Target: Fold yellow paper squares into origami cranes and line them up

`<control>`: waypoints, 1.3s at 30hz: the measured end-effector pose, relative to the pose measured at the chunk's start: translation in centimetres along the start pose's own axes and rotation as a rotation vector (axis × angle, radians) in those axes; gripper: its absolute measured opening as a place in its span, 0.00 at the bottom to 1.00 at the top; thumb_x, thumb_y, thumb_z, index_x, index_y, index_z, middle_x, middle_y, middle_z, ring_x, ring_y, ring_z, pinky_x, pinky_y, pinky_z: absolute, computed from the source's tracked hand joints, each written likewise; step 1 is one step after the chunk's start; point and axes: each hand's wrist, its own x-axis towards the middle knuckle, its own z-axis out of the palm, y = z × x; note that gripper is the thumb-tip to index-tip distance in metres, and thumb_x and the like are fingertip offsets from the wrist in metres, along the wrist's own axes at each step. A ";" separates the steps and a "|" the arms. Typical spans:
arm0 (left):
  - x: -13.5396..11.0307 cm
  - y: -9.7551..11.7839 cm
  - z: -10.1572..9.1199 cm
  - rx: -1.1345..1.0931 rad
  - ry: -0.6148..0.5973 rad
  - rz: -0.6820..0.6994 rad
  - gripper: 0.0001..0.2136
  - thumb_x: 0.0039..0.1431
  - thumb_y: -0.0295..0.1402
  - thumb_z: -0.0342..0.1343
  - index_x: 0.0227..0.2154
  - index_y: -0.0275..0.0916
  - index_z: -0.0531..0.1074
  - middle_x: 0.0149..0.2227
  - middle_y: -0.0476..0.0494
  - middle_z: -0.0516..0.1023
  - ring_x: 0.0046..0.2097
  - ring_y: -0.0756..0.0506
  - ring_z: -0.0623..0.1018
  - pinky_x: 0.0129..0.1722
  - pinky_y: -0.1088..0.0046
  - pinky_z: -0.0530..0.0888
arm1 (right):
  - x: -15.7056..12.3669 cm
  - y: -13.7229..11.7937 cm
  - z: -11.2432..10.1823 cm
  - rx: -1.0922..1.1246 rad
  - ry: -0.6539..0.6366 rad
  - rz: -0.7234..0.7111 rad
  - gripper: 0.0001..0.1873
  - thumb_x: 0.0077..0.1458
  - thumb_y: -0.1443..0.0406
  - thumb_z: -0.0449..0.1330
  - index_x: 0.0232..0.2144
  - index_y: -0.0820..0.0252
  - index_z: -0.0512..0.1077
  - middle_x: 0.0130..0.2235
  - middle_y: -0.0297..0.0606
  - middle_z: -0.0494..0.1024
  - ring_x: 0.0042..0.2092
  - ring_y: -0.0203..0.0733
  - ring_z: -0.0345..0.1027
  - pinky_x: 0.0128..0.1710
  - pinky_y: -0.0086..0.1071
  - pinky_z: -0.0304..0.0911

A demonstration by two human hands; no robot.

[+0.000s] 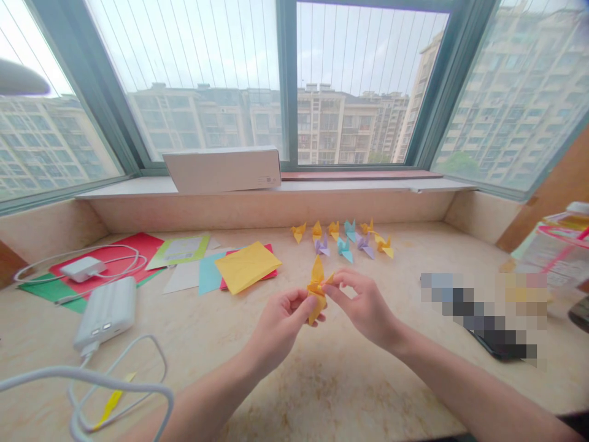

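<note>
A half-folded orange paper crane [317,286] is held above the beige stone counter [322,374] between both hands. My left hand [278,324] pinches its lower body with thumb and fingers. My right hand [363,303] pinches a small flap on its right side. Beyond the hands, several finished small paper cranes [343,238] in yellow, purple and blue stand in a loose group. A stack of coloured paper sheets [246,266] with a yellow sheet on top lies to the left.
A white power bank [107,312] with white cables [83,393] sits at the left, near a white charger [83,268] on red and green sheets. A long white box [223,169] rests on the window sill. A dark phone [499,347] and a clear container [559,248] are at the right.
</note>
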 end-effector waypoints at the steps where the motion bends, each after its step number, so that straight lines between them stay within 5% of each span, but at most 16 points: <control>1: 0.0 0.0 0.0 -0.002 -0.005 0.000 0.14 0.61 0.43 0.60 0.36 0.34 0.78 0.34 0.41 0.81 0.35 0.44 0.80 0.36 0.70 0.74 | 0.0 0.0 0.0 0.001 -0.006 -0.007 0.12 0.60 0.58 0.61 0.27 0.54 0.75 0.29 0.35 0.75 0.34 0.44 0.68 0.39 0.38 0.61; 5: 0.0 0.1 -0.2 0.055 -0.013 0.015 0.17 0.63 0.45 0.56 0.34 0.34 0.77 0.32 0.41 0.81 0.33 0.45 0.80 0.33 0.70 0.73 | 0.0 0.1 0.0 -0.018 -0.020 -0.011 0.12 0.61 0.58 0.60 0.27 0.54 0.75 0.30 0.36 0.75 0.34 0.44 0.67 0.38 0.38 0.61; 8: 0.2 0.2 -0.6 0.254 0.100 0.100 0.17 0.64 0.46 0.53 0.33 0.35 0.77 0.30 0.42 0.80 0.31 0.45 0.78 0.31 0.71 0.72 | 0.2 0.3 -0.1 -0.028 -0.033 -0.004 0.11 0.62 0.58 0.60 0.29 0.54 0.76 0.31 0.36 0.76 0.35 0.44 0.68 0.39 0.37 0.61; 12: 0.6 0.1 -1.4 0.484 0.268 0.315 0.13 0.61 0.39 0.59 0.46 0.39 0.76 0.42 0.40 0.81 0.39 0.43 0.79 0.36 0.69 0.75 | 0.4 0.4 -0.3 -0.050 -0.095 -0.001 0.13 0.63 0.58 0.59 0.29 0.54 0.76 0.32 0.37 0.77 0.36 0.45 0.69 0.38 0.37 0.61; 16: 1.1 -0.1 -1.9 0.591 0.213 0.416 0.11 0.60 0.35 0.60 0.45 0.42 0.78 0.46 0.40 0.79 0.40 0.44 0.78 0.38 0.69 0.75 | 0.5 0.4 -0.4 -0.080 -0.159 -0.031 0.14 0.64 0.57 0.59 0.29 0.54 0.78 0.31 0.37 0.78 0.35 0.45 0.69 0.38 0.38 0.61; 25: 1.8 -0.7 -2.7 0.690 0.160 0.500 0.05 0.61 0.32 0.58 0.32 0.41 0.79 0.33 0.46 0.80 0.33 0.47 0.75 0.35 0.71 0.73 | 0.6 1.0 -0.3 -0.151 -0.146 -0.105 0.12 0.65 0.60 0.57 0.33 0.56 0.79 0.32 0.37 0.80 0.35 0.43 0.71 0.38 0.36 0.64; 30: 2.7 -1.4 -4.6 0.797 0.303 0.406 0.06 0.61 0.34 0.56 0.35 0.41 0.77 0.32 0.47 0.81 0.31 0.47 0.76 0.35 0.71 0.72 | 0.7 1.4 -0.2 -0.149 0.097 -0.109 0.12 0.65 0.63 0.56 0.34 0.58 0.79 0.34 0.38 0.82 0.36 0.43 0.74 0.38 0.34 0.65; 39: 7.8 -0.3 -7.6 0.953 0.385 0.231 0.07 0.60 0.33 0.54 0.34 0.38 0.76 0.34 0.44 0.83 0.36 0.43 0.81 0.38 0.69 0.75 | 0.7 0.9 -0.4 -0.237 0.095 -0.246 0.14 0.64 0.65 0.57 0.26 0.59 0.75 0.27 0.35 0.77 0.31 0.41 0.72 0.39 0.35 0.61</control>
